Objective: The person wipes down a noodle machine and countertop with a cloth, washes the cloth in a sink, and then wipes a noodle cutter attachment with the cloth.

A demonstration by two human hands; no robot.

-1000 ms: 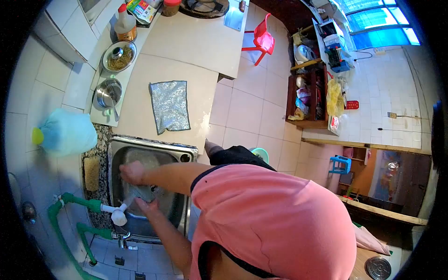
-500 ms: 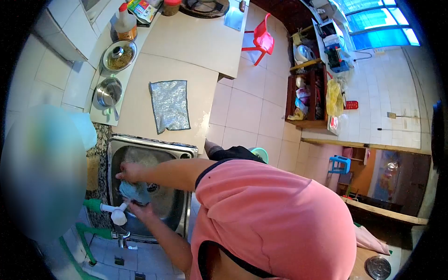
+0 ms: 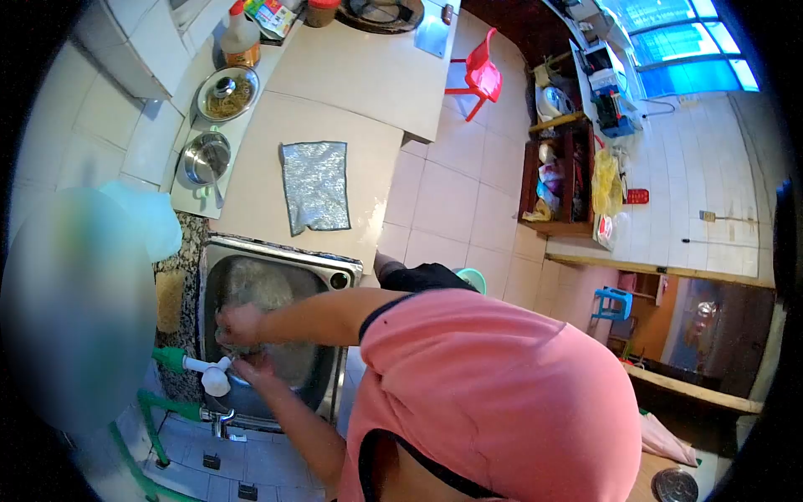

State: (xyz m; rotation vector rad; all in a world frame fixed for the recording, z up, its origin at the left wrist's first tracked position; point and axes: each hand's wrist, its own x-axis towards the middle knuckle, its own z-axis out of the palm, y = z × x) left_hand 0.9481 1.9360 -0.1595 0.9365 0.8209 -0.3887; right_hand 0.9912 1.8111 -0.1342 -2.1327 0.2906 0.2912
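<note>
Over the steel sink (image 3: 339,356), my right hand (image 3: 240,324) is curled into a loose fist, slightly blurred. In the earlier view it had a light blue cloth; now hardly any of the cloth shows, hidden around my hands. Just below it, my left hand (image 3: 253,368) is turned partly up with its fingers apart, close to the white tap fitting (image 3: 216,381). Cloudy water (image 3: 259,283) stands in the basin.
A silvery mat (image 3: 316,186) lies on the counter (image 3: 251,180) beyond the sink. Along the wall stand a steel pot (image 3: 206,159), a lidded dish of food (image 3: 227,94) and a bottle (image 3: 240,42). A metal tap (image 3: 221,421) and green pipes (image 3: 167,402) are close by my left arm.
The light blue cloth that hung between my hands has mostly gone from sight. My right hand has moved down closer to my left. The whole view has shifted slightly.
</note>
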